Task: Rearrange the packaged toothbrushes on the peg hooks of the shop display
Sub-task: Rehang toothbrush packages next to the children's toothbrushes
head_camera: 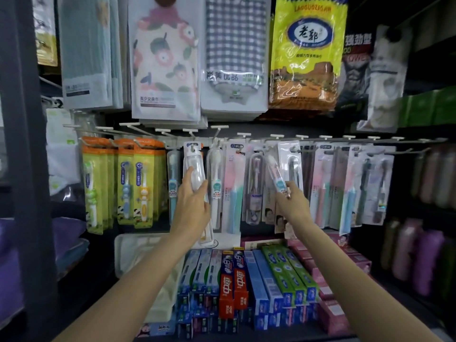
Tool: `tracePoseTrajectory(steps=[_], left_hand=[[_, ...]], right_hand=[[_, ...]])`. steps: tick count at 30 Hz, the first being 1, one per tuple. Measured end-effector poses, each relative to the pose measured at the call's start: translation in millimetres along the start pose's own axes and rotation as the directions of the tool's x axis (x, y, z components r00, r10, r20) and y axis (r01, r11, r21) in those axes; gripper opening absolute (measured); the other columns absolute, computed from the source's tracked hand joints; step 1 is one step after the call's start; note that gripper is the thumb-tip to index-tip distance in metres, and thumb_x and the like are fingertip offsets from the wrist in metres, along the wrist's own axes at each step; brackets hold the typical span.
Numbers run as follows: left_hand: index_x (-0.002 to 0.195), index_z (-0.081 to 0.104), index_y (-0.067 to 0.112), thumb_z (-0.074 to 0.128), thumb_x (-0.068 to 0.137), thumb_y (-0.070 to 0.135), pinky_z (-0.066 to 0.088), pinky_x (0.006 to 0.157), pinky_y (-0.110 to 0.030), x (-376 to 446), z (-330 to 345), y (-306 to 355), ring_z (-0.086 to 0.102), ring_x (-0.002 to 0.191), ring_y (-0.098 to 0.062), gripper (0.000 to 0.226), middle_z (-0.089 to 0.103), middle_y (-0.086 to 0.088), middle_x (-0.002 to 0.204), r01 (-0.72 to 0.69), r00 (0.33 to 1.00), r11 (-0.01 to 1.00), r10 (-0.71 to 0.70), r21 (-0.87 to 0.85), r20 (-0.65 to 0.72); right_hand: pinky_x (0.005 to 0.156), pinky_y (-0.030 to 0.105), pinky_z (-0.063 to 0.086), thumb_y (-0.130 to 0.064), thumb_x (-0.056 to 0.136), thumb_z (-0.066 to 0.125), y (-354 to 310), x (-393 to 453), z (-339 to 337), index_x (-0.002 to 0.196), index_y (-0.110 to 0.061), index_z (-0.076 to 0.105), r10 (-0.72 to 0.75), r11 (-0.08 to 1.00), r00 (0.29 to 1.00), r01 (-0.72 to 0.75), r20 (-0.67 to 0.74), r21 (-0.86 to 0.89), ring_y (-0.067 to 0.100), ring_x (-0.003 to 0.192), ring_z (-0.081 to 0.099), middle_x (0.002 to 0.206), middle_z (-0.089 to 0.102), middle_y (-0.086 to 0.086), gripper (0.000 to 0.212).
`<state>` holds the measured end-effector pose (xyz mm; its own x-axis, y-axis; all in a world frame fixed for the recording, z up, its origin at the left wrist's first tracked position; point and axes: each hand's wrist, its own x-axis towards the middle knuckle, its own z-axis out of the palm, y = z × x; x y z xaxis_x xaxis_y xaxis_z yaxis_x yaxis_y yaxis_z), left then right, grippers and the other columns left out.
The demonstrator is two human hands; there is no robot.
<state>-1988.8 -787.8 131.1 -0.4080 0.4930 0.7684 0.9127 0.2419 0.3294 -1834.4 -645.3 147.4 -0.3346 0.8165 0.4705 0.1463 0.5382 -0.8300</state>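
A row of packaged toothbrushes hangs from white peg hooks (pixel 246 135) across the middle of the display. My left hand (pixel 193 202) grips a long clear toothbrush pack (pixel 195 166), whose top sits at a hook left of centre. My right hand (pixel 293 199) pinches the lower end of a tilted pack with a pink and teal toothbrush (pixel 275 172); its top leans left toward a hook. Between my hands hang a white toothbrush pack (pixel 216 178) and a pink and blue one (pixel 233 186).
Yellow-green children's toothbrush boxes (pixel 128 183) hang at the left. Cloths and a yellow bag (pixel 306 53) hang above. Toothpaste boxes (pixel 246 280) fill the shelf below. More toothbrush packs (pixel 357 186) hang to the right, and bottles (pixel 419 255) stand at the far right.
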Motion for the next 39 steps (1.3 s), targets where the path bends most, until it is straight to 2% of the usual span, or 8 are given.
tracePoseTrajectory(steps=[5,12,16,18,20,27,32,39], left_hand=[[0.139,0.038,0.008,0.049,0.089,0.0,0.041,0.101,-0.034,0.1,-0.8,-1.3,0.026,0.135,-0.026,0.053,-0.002,-0.003,0.154,-0.015,1.0,1.0,0.014,0.02,0.02],[0.141,0.036,0.01,0.048,0.091,0.004,0.025,0.111,-0.03,-3.8,-10.7,-0.7,0.014,0.141,-0.024,0.052,-0.002,-0.002,0.155,0.004,0.999,1.0,-0.005,0.021,0.051],[0.14,0.037,0.011,0.047,0.092,0.005,0.028,0.101,-0.016,-12.0,-23.6,-10.6,0.04,0.126,-0.016,0.049,0.019,-0.001,0.151,0.062,0.997,0.994,-0.059,-0.087,0.042],[0.14,0.037,0.011,0.047,0.093,0.008,0.026,0.098,-0.014,-15.4,-31.8,-17.1,0.042,0.122,-0.014,0.048,0.027,0.0,0.147,0.086,0.996,0.989,-0.084,-0.122,0.019],[0.139,0.038,0.011,0.048,0.093,0.009,0.028,0.098,-0.017,-17.1,-40.6,-26.5,0.042,0.122,-0.017,0.048,0.033,-0.001,0.143,0.106,0.994,0.985,-0.108,-0.136,-0.008],[0.132,0.048,0.01,0.049,0.089,0.001,0.033,0.093,-0.02,-23.5,-63.2,-71.4,0.049,0.115,-0.02,0.044,0.043,-0.005,0.133,0.193,0.978,0.975,-0.201,-0.107,-0.061],[0.13,0.051,0.008,0.05,0.088,0.001,0.032,0.096,-0.02,-27.8,-67.3,-88.5,0.047,0.116,-0.02,0.042,0.044,-0.006,0.13,0.183,0.979,0.978,-0.191,-0.095,-0.073],[0.131,0.048,0.01,0.047,0.09,0.002,0.04,0.092,-0.025,-22.9,-62.6,-80.3,0.051,0.11,-0.017,0.042,0.045,-0.003,0.13,0.15,0.987,0.982,-0.156,-0.113,-0.043]], right_hand=[[0.042,0.02,0.029,-0.013,0.093,0.046,-5.4,-7.0,-13.7,0.118,-0.015,0.045,-0.195,0.974,0.98,0.189,-0.037,-0.125,0.01,0.049,0.042,0.067,0.051,0.0,0.025],[0.039,0.011,0.032,-0.002,0.089,0.05,-23.6,-14.9,-6.6,0.116,-0.015,0.048,-0.391,0.916,0.921,0.389,0.004,-0.101,0.007,0.048,0.039,0.067,0.048,-0.003,0.03],[0.047,0.015,0.041,-0.001,0.088,0.05,-29.4,-28.7,15.7,0.122,-0.027,0.043,-0.439,0.886,0.874,0.459,0.206,-0.059,0.01,0.057,0.05,0.083,0.059,0.002,0.043],[0.054,0.023,0.043,0.0,0.086,0.05,-34.7,-35.7,37.9,0.131,-0.029,0.039,-0.459,0.87,0.825,0.492,0.331,-0.018,0.014,0.06,0.052,0.087,0.062,0.003,0.055],[0.054,0.018,0.04,0.002,0.085,0.048,-43.8,-40.3,63.1,0.137,-0.029,0.036,-0.476,0.86,0.792,0.51,0.383,0.013,0.011,0.06,0.051,0.088,0.058,-0.003,0.061],[0.062,0.03,0.041,-0.004,0.088,0.048,-66.4,-42.5,125.4,0.138,-0.023,0.037,-0.525,0.84,0.815,0.543,0.243,-0.005,0.019,0.07,0.048,0.095,0.051,0.006,0.055],[0.053,0.014,0.033,-0.003,0.088,0.045,-66.9,-44.6,136.8,0.141,-0.024,0.033,-0.507,0.858,0.844,0.514,0.173,0.006,0.005,0.058,0.04,0.091,0.048,0.005,0.058],[0.065,0.025,0.031,-0.007,0.093,0.042,-68.7,-45.1,142.7,0.147,-0.019,0.023,-0.425,0.892,0.863,0.45,0.274,-0.031,0.014,0.075,0.042,0.097,0.044,0.007,0.058]])
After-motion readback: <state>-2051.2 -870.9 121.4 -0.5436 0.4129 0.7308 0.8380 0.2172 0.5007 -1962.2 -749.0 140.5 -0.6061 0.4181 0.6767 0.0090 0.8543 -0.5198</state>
